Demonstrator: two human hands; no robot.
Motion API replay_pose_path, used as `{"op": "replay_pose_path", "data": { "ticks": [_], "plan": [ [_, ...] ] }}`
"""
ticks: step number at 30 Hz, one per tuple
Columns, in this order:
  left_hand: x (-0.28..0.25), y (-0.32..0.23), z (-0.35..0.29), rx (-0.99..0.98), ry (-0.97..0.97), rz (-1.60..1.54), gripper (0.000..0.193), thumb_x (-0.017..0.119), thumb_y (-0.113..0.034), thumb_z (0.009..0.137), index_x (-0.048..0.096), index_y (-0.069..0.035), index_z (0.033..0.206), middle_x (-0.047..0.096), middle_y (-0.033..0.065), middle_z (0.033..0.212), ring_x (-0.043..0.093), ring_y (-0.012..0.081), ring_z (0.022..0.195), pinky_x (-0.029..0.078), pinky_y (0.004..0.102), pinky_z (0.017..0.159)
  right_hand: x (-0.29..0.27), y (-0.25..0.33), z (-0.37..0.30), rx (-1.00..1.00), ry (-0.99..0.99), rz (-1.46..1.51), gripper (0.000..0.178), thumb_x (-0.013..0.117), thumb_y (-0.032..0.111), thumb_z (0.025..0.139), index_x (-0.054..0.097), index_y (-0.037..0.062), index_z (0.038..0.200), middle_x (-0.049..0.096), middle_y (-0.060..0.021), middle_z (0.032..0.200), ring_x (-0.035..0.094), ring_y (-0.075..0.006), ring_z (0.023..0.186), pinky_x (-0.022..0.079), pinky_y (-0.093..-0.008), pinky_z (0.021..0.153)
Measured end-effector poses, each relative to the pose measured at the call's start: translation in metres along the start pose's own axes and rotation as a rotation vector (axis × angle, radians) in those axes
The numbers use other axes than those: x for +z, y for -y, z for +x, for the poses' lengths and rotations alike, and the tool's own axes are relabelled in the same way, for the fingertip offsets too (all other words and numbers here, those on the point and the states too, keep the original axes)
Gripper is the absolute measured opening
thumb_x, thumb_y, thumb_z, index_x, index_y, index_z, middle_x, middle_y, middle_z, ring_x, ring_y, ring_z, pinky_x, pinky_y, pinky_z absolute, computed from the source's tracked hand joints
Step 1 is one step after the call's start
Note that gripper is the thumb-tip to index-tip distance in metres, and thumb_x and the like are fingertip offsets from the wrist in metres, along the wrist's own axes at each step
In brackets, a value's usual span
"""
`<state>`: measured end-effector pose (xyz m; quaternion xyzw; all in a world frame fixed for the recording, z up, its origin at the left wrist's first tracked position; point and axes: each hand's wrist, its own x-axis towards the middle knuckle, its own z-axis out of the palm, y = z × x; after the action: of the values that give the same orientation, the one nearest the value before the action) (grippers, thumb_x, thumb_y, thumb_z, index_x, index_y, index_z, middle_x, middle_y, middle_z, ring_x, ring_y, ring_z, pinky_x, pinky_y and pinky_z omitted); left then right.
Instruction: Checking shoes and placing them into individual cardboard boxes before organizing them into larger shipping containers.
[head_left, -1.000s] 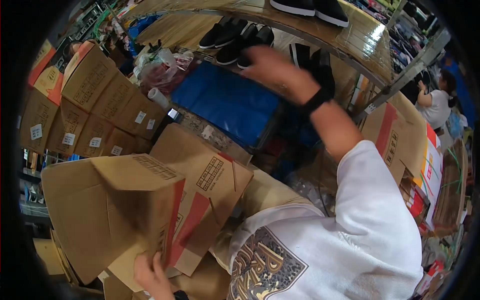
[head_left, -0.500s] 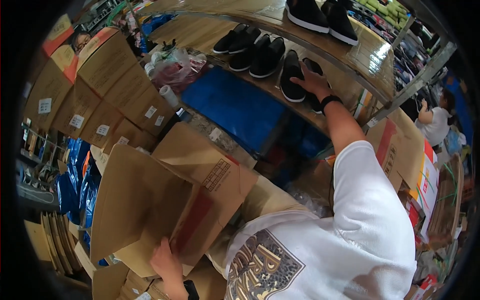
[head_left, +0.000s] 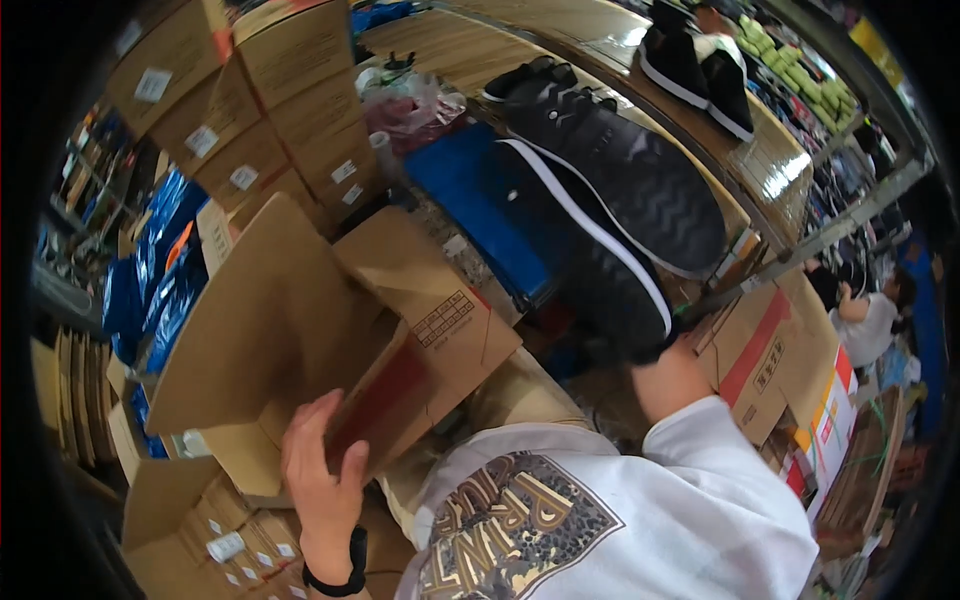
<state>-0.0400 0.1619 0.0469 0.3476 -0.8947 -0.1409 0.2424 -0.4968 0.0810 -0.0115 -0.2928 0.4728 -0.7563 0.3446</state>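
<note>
A pair of black slip-on shoes [head_left: 640, 175] is raised off the shelf, close to the camera, one with its dark treaded sole showing and the other with its white sole edge. Behind them my right hand [head_left: 668, 372] grips the pair; the shoes hide its fingers, leaving mostly the wrist in sight. At the lower left, an open cardboard carton [head_left: 450, 330] tilts with its flaps spread. My left hand [head_left: 322, 465] is by the carton's near edge, thumb and fingers apart, holding nothing. A black band circles the left wrist.
More black shoes [head_left: 535, 75] sit on the wooden shelf behind, and another pair [head_left: 700, 75] on the upper shelf [head_left: 780, 180]. Stacked cartons [head_left: 300, 110] rise at the far left. Another open box [head_left: 150, 500] holds small boxes below. A person [head_left: 868, 325] sits far right.
My right hand has lifted the pair of shoes off the shelf and brought it nearer. My left hand has loosened from the carton's edge and spread its fingers. The view has shifted.
</note>
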Motion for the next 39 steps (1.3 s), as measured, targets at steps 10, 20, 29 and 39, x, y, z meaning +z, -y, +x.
{"op": "replay_pose_path", "data": {
  "ticks": [10, 20, 29, 39],
  "plan": [
    [0.028, -0.054, 0.036, -0.36, 0.031, -1.418, 0.044, 0.052, -0.022, 0.105, 0.045, 0.002, 0.141, 0.058, 0.0088, 0.129, 0.057, 0.0156, 0.114, 0.044, 0.0299, 0.099, 0.15, 0.014, -0.2, 0.124, 0.296, 0.024, 0.05, 0.052, 0.034, 0.103, 0.053, -0.0014, 0.137, 0.063, -0.0153, 0.13, 0.065, -0.0229, 0.112, 0.053, -0.0368, 0.098],
    [-0.018, 0.038, 0.001, -0.034, -0.359, 0.341, 0.041, 0.064, -0.004, 0.086, 0.062, -0.007, 0.127, 0.065, 0.0124, 0.107, 0.063, 0.0318, 0.094, 0.05, 0.0413, 0.083, 0.154, 0.06, -0.182, 0.292, 0.531, 0.626, 0.047, 0.059, 0.032, 0.097, 0.054, -0.0012, 0.13, 0.06, -0.0206, 0.127, 0.061, -0.032, 0.115, 0.053, -0.043, 0.1],
    [-0.047, 0.037, -0.067, -0.123, -0.31, 0.048, 0.029, 0.056, -0.016, 0.098, 0.066, -0.002, 0.121, 0.067, 0.0127, 0.124, 0.061, 0.0343, 0.117, 0.044, 0.0458, 0.106, 0.177, 0.006, -0.141, -0.832, 1.259, -1.155, 0.029, 0.068, 0.02, 0.088, 0.069, 0.0109, 0.116, 0.067, -0.0073, 0.124, 0.064, -0.0271, 0.11, 0.051, -0.041, 0.095],
    [-0.027, 0.118, -0.088, -0.563, -0.862, -0.88, 0.064, 0.06, -0.021, 0.1, 0.029, 0.001, 0.152, 0.037, 0.0225, 0.154, 0.033, 0.0303, 0.146, 0.024, 0.0457, 0.122, 0.16, -0.039, -0.113, 0.005, 0.663, -0.371, 0.04, 0.06, 0.01, 0.096, 0.058, 0.0, 0.135, 0.051, -0.0101, 0.143, 0.045, -0.0203, 0.135, 0.037, -0.0358, 0.11]
  ]
}}
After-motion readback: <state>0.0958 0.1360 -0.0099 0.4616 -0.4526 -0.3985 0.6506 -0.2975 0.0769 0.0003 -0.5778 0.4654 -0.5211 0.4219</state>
